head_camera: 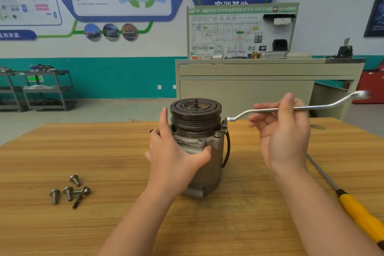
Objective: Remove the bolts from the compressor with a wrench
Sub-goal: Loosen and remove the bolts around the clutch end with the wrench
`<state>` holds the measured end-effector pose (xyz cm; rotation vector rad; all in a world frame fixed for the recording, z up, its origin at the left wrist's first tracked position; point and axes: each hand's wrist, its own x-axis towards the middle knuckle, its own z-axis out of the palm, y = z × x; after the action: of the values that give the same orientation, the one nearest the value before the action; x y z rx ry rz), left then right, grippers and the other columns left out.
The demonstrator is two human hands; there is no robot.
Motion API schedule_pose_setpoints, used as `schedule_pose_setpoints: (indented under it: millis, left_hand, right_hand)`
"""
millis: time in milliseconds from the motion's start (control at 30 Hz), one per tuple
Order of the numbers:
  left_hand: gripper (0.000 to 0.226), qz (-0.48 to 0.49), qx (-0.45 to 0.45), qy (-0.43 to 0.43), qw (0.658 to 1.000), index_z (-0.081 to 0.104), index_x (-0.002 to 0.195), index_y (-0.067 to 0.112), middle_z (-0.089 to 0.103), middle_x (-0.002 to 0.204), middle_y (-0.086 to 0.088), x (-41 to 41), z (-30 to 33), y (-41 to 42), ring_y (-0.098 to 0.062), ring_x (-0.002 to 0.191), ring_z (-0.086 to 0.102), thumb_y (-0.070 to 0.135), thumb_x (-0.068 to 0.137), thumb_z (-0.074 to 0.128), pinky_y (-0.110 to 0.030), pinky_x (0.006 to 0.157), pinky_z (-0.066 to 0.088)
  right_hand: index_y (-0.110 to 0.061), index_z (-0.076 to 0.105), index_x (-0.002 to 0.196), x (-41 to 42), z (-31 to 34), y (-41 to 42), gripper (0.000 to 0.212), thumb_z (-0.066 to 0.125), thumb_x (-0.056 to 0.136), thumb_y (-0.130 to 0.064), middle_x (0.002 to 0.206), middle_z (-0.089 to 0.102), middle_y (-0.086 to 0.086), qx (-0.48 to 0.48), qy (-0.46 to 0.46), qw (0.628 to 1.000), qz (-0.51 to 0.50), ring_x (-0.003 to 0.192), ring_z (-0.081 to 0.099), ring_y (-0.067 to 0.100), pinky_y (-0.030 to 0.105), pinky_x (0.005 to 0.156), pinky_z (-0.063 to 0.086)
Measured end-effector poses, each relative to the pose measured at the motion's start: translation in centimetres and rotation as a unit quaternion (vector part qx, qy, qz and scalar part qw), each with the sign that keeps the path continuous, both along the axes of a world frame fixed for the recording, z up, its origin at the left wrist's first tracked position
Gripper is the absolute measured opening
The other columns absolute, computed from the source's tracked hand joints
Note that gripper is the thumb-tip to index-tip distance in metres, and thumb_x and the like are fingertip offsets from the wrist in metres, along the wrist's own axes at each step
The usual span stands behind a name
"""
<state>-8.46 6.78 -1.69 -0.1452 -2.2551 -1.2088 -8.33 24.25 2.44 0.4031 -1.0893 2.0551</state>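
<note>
A wooden table (62,151) fills the lower part of the view, seen from the person's own head height. At the left of the tabletop lies a small cluster of loose bolts (69,191), five or so, lying on their sides and close together. In the middle stands the compressor (199,151), upright, with its dark grooved pulley (196,113) on top and a black cable looping down its right side. The left hand (176,156) grips the compressor's metal body from the near side, thumb curled round the front and the forefinger held straight up beside the pulley. At the compressor's upper right edge, a bolt (223,123) sits in a lug, and one end of an offset wrench (291,108) meets it. The right hand (284,131) pinches the wrench shaft about midway (between thumb and fingertips, the remaining fingers loosely curled). The wrench's far end reaches off to the right, blurred. Farther right, a screwdriver (357,212) with a yellow handle lies on the table, well apart from the compressor.
</note>
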Motion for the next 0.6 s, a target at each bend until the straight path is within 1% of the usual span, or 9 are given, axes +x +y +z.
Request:
schedule_pose_setpoints:
  millis: [67,100,167,267,367,400,467,533,600]
  left_hand:
    - [0.122,0.034,-0.005,0.003,0.999,-0.005,0.147,0.043,0.034,0.138,-0.004,0.3,0.0,0.6,-0.023,0.131,0.032,0.064,0.056,0.073,-0.048,0.109,0.023]
    - [0.122,0.049,-0.004,0.004,0.999,-0.006,0.147,0.042,0.034,0.138,-0.005,0.5,0.1,0.9,-0.024,0.131,0.031,0.065,0.055,0.071,-0.049,0.108,0.024]
    - [0.123,0.067,-0.005,0.001,0.998,-0.008,0.148,0.04,0.032,0.14,-0.008,0.6,0.0,1.2,-0.026,0.131,0.03,0.067,0.054,0.067,-0.05,0.107,0.024]
    - [0.123,0.068,-0.008,0.003,0.998,-0.008,0.149,0.038,0.028,0.141,-0.009,0.6,-0.1,1.3,-0.026,0.133,0.026,0.066,0.056,0.068,-0.05,0.108,0.022]
    - [0.12,0.064,-0.006,0.01,0.998,-0.004,0.149,0.036,0.026,0.143,-0.009,0.7,-0.3,1.5,-0.027,0.134,0.025,0.063,0.059,0.07,-0.049,0.108,0.022]
    - [0.119,0.062,-0.003,0.013,0.998,-0.003,0.15,0.035,0.026,0.144,-0.008,0.8,-0.4,1.6,-0.026,0.134,0.024,0.062,0.06,0.07,-0.049,0.108,0.022]
    - [0.117,0.06,0.002,0.018,0.998,-0.001,0.15,0.033,0.024,0.145,-0.007,0.9,-0.4,1.8,-0.023,0.135,0.023,0.062,0.061,0.068,-0.049,0.108,0.022]
    - [0.116,0.053,0.008,0.02,0.998,-0.001,0.151,0.032,0.022,0.147,-0.006,1.0,-0.5,1.9,-0.022,0.137,0.021,0.063,0.064,0.069,-0.048,0.108,0.021]
    - [0.116,0.041,0.019,0.02,0.999,-0.001,0.151,0.031,0.019,0.151,-0.005,1.1,-0.6,2.0,-0.021,0.14,0.019,0.064,0.066,0.07,-0.047,0.11,0.019]
  right_hand:
    - [-0.021,0.045,0.088,0.6,-0.2,-0.5,0.019,0.04,0.101,-0.033,0.072,0.067,0.001,0.121,0.056,0.983,-0.13,0.052,0.063,0.014,0.026,0.05,0.051]
    - [-0.024,0.045,0.088,0.8,-0.3,-0.9,0.016,0.041,0.1,-0.034,0.074,0.067,-0.001,0.167,0.077,0.97,-0.161,0.052,0.064,0.013,0.025,0.05,0.051]
    - [-0.028,0.046,0.089,1.0,-0.8,-1.5,0.012,0.043,0.099,-0.034,0.077,0.067,-0.005,0.227,0.1,0.951,-0.187,0.055,0.064,0.012,0.023,0.052,0.051]
    - [-0.032,0.046,0.088,1.1,-1.4,-2.0,0.015,0.045,0.1,-0.042,0.077,0.067,-0.006,0.266,0.118,0.936,-0.201,0.057,0.065,0.008,0.021,0.055,0.051]
    - [-0.027,0.049,0.09,1.0,-2.0,-2.5,0.026,0.043,0.098,-0.05,0.072,0.065,0.004,0.296,0.119,0.918,-0.236,0.059,0.065,0.005,0.021,0.055,0.052]
    - [-0.025,0.049,0.091,1.1,-2.3,-2.8,0.028,0.042,0.099,-0.051,0.069,0.064,0.005,0.298,0.119,0.914,-0.249,0.059,0.064,0.005,0.021,0.055,0.052]
    - [-0.022,0.049,0.09,1.2,-2.8,-3.5,0.03,0.04,0.1,-0.049,0.065,0.061,0.004,0.31,0.131,0.896,-0.289,0.058,0.063,0.008,0.028,0.054,0.052]
    - [-0.02,0.047,0.09,1.2,-3.2,-4.4,0.029,0.038,0.102,-0.045,0.066,0.059,0.007,0.338,0.153,0.868,-0.328,0.059,0.062,0.019,0.033,0.056,0.05]
    - [-0.018,0.045,0.09,1.3,-3.5,-5.1,0.028,0.037,0.104,-0.041,0.068,0.058,0.01,0.358,0.177,0.846,-0.352,0.061,0.057,0.019,0.027,0.059,0.046]
